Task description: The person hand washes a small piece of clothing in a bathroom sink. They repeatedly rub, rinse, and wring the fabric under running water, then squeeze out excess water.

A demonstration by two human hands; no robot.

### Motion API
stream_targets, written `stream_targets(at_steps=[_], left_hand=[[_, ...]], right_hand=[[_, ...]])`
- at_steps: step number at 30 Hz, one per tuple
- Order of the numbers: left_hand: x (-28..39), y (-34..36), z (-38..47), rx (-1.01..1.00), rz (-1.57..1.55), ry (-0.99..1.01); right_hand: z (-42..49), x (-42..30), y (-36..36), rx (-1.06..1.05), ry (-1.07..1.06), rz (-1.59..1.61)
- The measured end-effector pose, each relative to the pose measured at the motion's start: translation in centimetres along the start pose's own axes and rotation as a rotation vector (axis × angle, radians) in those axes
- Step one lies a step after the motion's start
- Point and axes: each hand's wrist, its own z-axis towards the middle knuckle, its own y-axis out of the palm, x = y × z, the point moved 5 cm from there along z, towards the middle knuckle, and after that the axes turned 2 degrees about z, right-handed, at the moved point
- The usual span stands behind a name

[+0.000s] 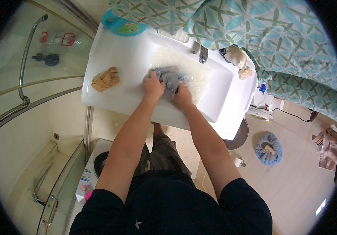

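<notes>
Both hands are at a wet grey cloth (171,79) in the basin of a white sink (221,97). My left hand (154,86) grips the cloth's left side, thumb on top. My right hand (183,95) is closed on its right side, partly blurred. Cloudy, sudsy water (199,69) surrounds the cloth, whose underside is hidden. A crumpled tan cloth (106,79) lies on the sink's left ledge, apart from my hands. The chrome faucet (203,55) juts over the basin's back edge.
A turquoise plastic washboard (123,26) rests at the sink's back left corner. Patterned curtain fabric (262,32) hangs behind the sink. A soap dish (236,57) sits on the back right rim. Glass shower panels (54,58) stand at left, and a washing machine (90,167) is below them.
</notes>
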Motion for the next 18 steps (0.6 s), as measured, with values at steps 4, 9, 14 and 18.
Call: stream_targets(at_steps=[4,9,14,18], left_hand=[[-0.9,1.4,-0.2,0.042,-0.262,-0.167],[-0.6,4.3,0.3,-0.055,-0.836,-0.435],[-1.0,6.5,3.4,-0.183,-1.135,-0.348],[1.3,7.6,1.4,-0.300,-1.208,-0.119]], right_hand=[[0.1,0.3,-1.3,0.115,0.233,0.135],[-0.1,-2.5,1.5,0.139,0.171,1.091],[-2.2,-5.5,1.1,0.094,-0.103,0.635],[0.5,-4.3,-1.2,0.141,0.035,0.430]])
